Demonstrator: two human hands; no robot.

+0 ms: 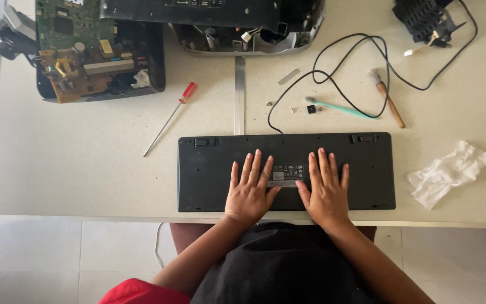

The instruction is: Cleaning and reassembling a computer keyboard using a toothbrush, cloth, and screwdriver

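A black keyboard [209, 174] lies face down near the front edge of the table, its underside with a label and two folded feet showing. My left hand [250, 190] rests flat on its back, left of the label, fingers spread. My right hand [325, 188] lies flat on the right of the label, fingers also apart. Neither hand holds anything. A black cable [333, 84] runs from the keyboard's far edge across the table.
A red-handled screwdriver [171, 115] lies left of the keyboard. A green toothbrush [341, 108], a wooden brush [389, 98], small loose parts [310, 108] and a crumpled white cloth [448, 171] lie to the right. Opened devices with circuit boards [85, 50] stand at the back.
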